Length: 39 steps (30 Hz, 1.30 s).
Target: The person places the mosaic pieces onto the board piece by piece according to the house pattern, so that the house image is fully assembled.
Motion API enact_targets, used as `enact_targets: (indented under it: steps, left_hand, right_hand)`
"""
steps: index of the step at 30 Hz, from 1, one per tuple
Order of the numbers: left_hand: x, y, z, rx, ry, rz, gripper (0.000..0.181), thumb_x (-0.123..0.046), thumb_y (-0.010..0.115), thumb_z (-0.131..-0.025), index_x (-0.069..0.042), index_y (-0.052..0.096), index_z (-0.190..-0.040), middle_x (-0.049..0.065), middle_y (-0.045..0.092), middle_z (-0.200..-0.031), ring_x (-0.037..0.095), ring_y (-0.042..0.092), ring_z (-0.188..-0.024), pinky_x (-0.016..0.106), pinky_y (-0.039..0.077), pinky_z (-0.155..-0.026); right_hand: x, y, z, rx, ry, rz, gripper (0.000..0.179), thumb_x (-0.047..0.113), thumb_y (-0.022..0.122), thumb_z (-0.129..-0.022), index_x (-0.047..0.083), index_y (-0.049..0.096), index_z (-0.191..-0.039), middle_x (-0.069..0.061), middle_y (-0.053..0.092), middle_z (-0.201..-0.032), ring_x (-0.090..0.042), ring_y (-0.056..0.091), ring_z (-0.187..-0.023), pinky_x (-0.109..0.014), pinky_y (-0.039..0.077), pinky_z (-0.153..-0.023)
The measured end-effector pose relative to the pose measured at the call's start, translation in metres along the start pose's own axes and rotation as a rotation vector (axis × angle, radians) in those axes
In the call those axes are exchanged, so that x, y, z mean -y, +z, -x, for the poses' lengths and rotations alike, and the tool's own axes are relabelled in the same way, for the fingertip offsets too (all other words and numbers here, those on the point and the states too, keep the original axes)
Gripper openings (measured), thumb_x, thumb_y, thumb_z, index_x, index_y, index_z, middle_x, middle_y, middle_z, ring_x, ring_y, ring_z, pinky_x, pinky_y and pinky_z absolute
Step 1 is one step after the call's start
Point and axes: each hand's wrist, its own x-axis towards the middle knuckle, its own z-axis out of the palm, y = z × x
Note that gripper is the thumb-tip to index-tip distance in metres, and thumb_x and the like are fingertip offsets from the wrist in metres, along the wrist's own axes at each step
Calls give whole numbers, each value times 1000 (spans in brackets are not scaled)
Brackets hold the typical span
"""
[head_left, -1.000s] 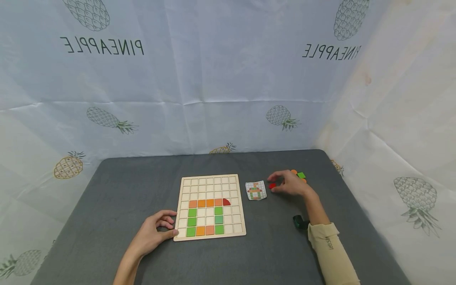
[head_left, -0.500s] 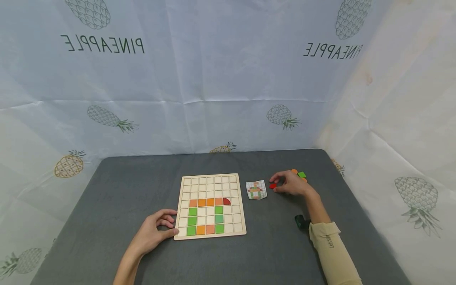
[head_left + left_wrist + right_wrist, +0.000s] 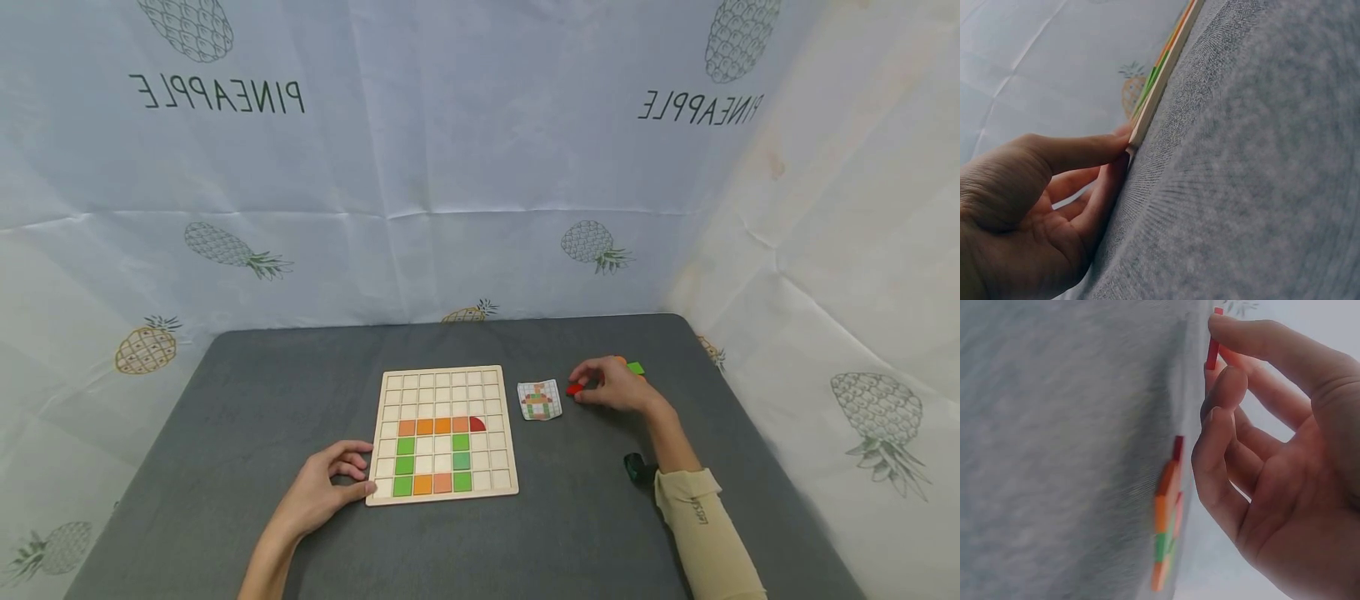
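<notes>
A square wooden grid board (image 3: 437,393) lies on the table with orange, green and red tiles in some of its cells. My left hand (image 3: 321,490) holds it at the near left corner. In the left wrist view, thumb and a finger (image 3: 1113,181) meet at the corner of its pale edge. To the right of the board, my right hand (image 3: 611,385) pinches a small flat red piece (image 3: 1213,351) between thumb and fingers, low over the table. Its other fingers are bent and hold nothing.
A small paper card (image 3: 539,400) with a coloured grid pattern lies between board and right hand. Loose pieces, among them a green tile (image 3: 636,367), sit behind the right hand, partly hidden. A pineapple-print cloth (image 3: 420,167) hangs along the back of the grey table (image 3: 300,375).
The right hand and forearm have shifted slightly to the right, covering more of the loose pieces, with the red piece at the fingertips. The left hand and the board have stayed put.
</notes>
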Motion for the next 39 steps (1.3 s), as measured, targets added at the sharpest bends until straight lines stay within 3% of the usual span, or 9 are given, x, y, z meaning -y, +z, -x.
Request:
enact_targets:
  steps: [5, 10, 20, 30, 39]
  left_hand:
    - [0, 0, 0, -1, 3, -5, 63, -8, 94, -82, -4, 67, -139, 10, 69, -110, 9, 68, -89, 22, 55, -80]
    - [0, -1, 0, -2, 2, -4, 62, -8, 94, -82, -4, 67, -139, 10, 69, -111, 8, 67, -88, 22, 54, -80]
    - [2, -1, 0, 6, 4, 7, 62, -8, 94, -83, -4, 67, -139, 10, 70, -110, 9, 67, -88, 22, 54, -80]
    - [3, -1, -1, 10, 8, 9, 62, -9, 94, -83, -5, 67, -139, 10, 69, -111, 9, 67, -89, 22, 54, -81]
    - [3, -2, 0, 13, 6, 6, 62, -9, 94, -83, -4, 67, -139, 10, 69, -111, 9, 67, -88, 23, 55, -80]
  right_hand:
    - [17, -1, -1, -27, -26, 41, 28, 13, 84, -95, 5, 77, -120, -14, 76, -109, -11, 55, -67, -25, 49, -64]
    - [38, 4, -6, -16, -86, -1, 28, 13, 85, -95, 6, 77, -120, -15, 76, -111, -8, 46, -56, -25, 46, -60]
    - [76, 31, -32, 74, -155, -41, 28, 19, 83, -97, 7, 77, -122, -15, 76, -116, -11, 43, -52, -27, 44, -56]
    - [120, 65, -60, 149, -250, 32, 24, 21, 82, -98, 14, 78, -121, -6, 78, -118, -6, 61, -68, -24, 55, -68]
    - [160, 99, -86, 222, -312, 115, 25, 24, 85, -96, 16, 78, -119, -2, 78, -115, -5, 65, -72, -24, 54, -72]
